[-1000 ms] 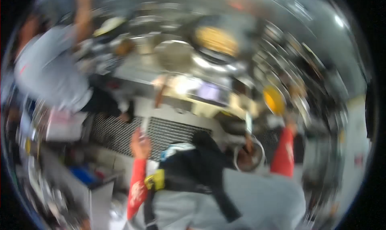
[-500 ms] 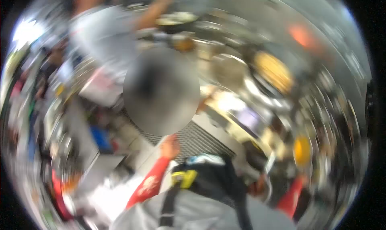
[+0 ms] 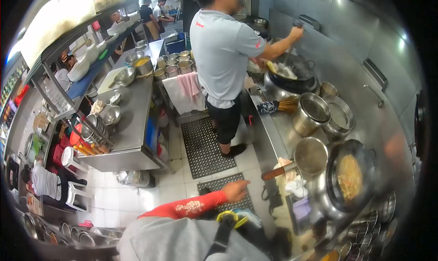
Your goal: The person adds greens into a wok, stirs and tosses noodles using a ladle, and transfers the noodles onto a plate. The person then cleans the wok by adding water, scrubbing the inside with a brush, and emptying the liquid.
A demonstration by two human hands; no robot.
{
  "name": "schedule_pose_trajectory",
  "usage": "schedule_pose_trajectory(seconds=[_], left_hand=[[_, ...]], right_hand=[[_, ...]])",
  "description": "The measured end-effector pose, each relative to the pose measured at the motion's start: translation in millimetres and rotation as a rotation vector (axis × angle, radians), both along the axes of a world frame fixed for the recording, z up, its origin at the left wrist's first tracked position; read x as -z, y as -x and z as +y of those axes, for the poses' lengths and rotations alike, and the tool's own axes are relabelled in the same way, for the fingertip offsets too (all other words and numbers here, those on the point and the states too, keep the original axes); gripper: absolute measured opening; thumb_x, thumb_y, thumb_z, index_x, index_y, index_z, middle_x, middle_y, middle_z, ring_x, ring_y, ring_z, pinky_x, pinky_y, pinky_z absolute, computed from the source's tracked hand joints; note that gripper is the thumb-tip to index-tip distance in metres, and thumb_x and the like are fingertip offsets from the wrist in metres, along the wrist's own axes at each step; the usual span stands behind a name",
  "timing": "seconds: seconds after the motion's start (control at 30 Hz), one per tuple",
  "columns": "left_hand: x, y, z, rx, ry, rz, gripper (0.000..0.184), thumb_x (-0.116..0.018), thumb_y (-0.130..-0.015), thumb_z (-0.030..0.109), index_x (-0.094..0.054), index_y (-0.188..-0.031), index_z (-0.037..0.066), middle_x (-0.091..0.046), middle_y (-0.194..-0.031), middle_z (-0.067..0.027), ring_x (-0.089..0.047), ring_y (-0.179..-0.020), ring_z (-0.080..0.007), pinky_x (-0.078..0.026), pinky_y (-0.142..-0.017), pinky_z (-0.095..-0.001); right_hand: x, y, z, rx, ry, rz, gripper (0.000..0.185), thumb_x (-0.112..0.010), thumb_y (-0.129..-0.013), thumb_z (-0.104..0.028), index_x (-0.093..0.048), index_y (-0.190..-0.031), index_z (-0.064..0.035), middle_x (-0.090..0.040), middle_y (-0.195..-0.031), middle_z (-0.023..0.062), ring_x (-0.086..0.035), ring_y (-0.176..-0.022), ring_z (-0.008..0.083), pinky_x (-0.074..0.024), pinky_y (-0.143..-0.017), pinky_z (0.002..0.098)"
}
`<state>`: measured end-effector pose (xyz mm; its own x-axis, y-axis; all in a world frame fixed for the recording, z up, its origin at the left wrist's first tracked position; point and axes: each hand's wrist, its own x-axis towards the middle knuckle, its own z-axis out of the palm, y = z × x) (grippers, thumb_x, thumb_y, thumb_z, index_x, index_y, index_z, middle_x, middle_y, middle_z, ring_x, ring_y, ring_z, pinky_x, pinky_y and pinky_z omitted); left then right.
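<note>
My left hand (image 3: 236, 190), in a red sleeve, hangs over the dark floor mat beside the stove counter. One finger points right and the others look loosely curled, with nothing seen between them. My right hand is out of the frame. To the right of my left hand, a pan with a wooden handle (image 3: 311, 156) rests on the counter (image 3: 280, 131). Beyond it, a large wok holds noodle-like food (image 3: 350, 178). A white cloth (image 3: 296, 187) and a purple cloth (image 3: 301, 208) lie at the counter's near side.
A co-worker (image 3: 221, 55) in a grey shirt stands ahead at another wok (image 3: 292, 80). Metal pots (image 3: 314, 110) stand between the woks. On the left is a steel table (image 3: 130, 119) with bowls. White stools (image 3: 73, 158) and a seated person (image 3: 45, 181) are farther left.
The view has swung left and up, showing more of the kitchen at left. My right arm has left the frame. The blur has gone.
</note>
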<state>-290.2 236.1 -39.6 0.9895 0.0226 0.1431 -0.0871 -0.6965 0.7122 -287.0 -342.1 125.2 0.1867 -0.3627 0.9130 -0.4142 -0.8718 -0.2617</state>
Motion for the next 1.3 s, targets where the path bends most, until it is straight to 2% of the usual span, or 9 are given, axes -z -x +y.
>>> schedule_pose_trajectory(seconds=[0.2, 0.27, 0.37, 0.73, 0.87, 0.93, 1.13, 1.2, 1.3], left_hand=[[5.0, -17.3, 97.0, -0.131, 0.061, -0.146, 0.043, -0.056, -0.082, 0.011, -0.052, -0.124, 0.002, -0.061, -0.110, -0.0203, -0.062, -0.096, -0.0343, -0.051, -0.084, -0.0412], [-6.9, -13.0, 148.9, -0.216, 0.001, -0.189, 0.042, -0.057, -0.082, 0.010, -0.053, -0.123, 0.002, -0.061, -0.111, -0.0204, -0.061, -0.098, -0.0349, -0.050, -0.086, -0.0409], [-34.8, 10.0, 237.8, -0.437, 0.073, -0.265, 0.041, -0.060, -0.080, 0.008, -0.056, -0.120, 0.003, -0.061, -0.113, -0.0192, -0.060, -0.103, -0.0347, -0.049, -0.089, -0.0395], [-192.1, 231.2, 499.6, -1.508, -0.683, -0.774, 0.050, -0.057, -0.085, 0.005, -0.044, -0.132, -0.004, -0.050, -0.131, -0.0175, -0.051, -0.116, -0.0283, -0.042, -0.096, -0.0364], [-276.9, 270.0, 539.2, -1.782, -1.117, -0.845, 0.060, -0.063, -0.086, 0.011, -0.037, -0.138, -0.001, -0.046, -0.133, -0.0173, -0.053, -0.113, -0.0245, -0.043, -0.093, -0.0332], [-301.2, 274.2, 564.9, -1.827, -1.140, -0.801, 0.065, -0.065, -0.085, 0.017, -0.035, -0.139, -0.003, -0.043, -0.135, -0.0206, -0.049, -0.117, -0.0281, -0.040, -0.098, -0.0370], [-313.7, 275.6, 633.5, -1.916, -1.628, -0.570, 0.066, -0.062, -0.088, 0.024, -0.033, -0.139, -0.006, -0.042, -0.135, -0.0254, -0.045, -0.123, -0.0366, -0.037, -0.102, -0.0425], [-306.2, 282.0, 641.0, -2.034, -1.266, -0.686, 0.066, -0.062, -0.089, 0.026, -0.032, -0.140, -0.002, -0.043, -0.134, -0.0263, -0.048, -0.120, -0.0382, -0.040, -0.100, -0.0427], [-303.1, 274.3, 652.8, -2.378, -1.348, -0.513, 0.064, -0.061, -0.091, 0.031, -0.034, -0.138, -0.003, -0.046, -0.130, -0.0269, -0.052, -0.115, -0.0384, -0.044, -0.096, -0.0434]], right_hand=[[-49.8, -85.5, 179.7, -0.514, 0.218, -0.133, 0.028, -0.061, -0.092, -0.023, -0.061, -0.107, 0.0008, -0.065, -0.097, 0.0104, -0.063, -0.076, 0.0221, -0.0527, -0.069, 0.0330], [-5.0, -143.3, 192.0, -0.810, -0.414, -0.078, 0.029, -0.059, -0.093, -0.020, -0.059, -0.115, -0.0018, -0.061, -0.084, 0.0067, -0.057, -0.076, 0.0158, -0.0471, -0.067, 0.0269], [-4.4, -189.0, 290.6, -1.095, -0.510, 0.086, 0.031, -0.053, -0.096, -0.016, -0.053, -0.124, -0.0021, -0.060, -0.099, 0.0075, -0.056, -0.086, 0.0136, -0.0460, -0.074, 0.0248], [-59.2, -209.2, 750.7, -1.926, -0.213, 0.893, 0.018, -0.067, -0.084, -0.009, -0.066, -0.100, 0.0011, -0.064, -0.083, 0.0085, -0.059, -0.071, 0.0141, -0.0473, -0.065, 0.0265], [-56.4, -207.8, 897.7, -2.206, 0.070, 0.827, 0.018, -0.069, -0.082, -0.008, -0.066, -0.097, 0.0007, -0.063, -0.079, 0.0092, -0.060, -0.066, 0.0163, -0.0472, -0.061, 0.0264], [-46.7, -208.6, 973.6, -2.360, -0.076, 0.786, 0.018, -0.069, -0.081, -0.009, -0.067, -0.097, 0.0001, -0.063, -0.079, 0.0090, -0.060, -0.064, 0.0155, -0.0474, -0.060, 0.0263], [-30.5, -268.4, 1209.8, -2.479, -0.438, 0.644, 0.019, -0.066, -0.084, -0.010, -0.067, -0.098, 0.0008, -0.066, -0.079, 0.0080, -0.061, -0.065, 0.0117, -0.0482, -0.058, 0.0242], [-36.8, -303.0, 1291.6, -2.450, -0.630, 0.715, 0.020, -0.064, -0.084, -0.009, -0.067, -0.100, 0.0022, -0.069, -0.081, 0.0080, -0.063, -0.063, 0.0103, -0.0499, -0.060, 0.0244], [-11.5, -378.9, 1434.4, -2.426, -0.572, 0.788, 0.022, -0.063, -0.082, -0.010, -0.067, -0.100, 0.0016, -0.069, -0.081, 0.0115, -0.066, -0.066, 0.0133, -0.0518, -0.062, 0.0268]])
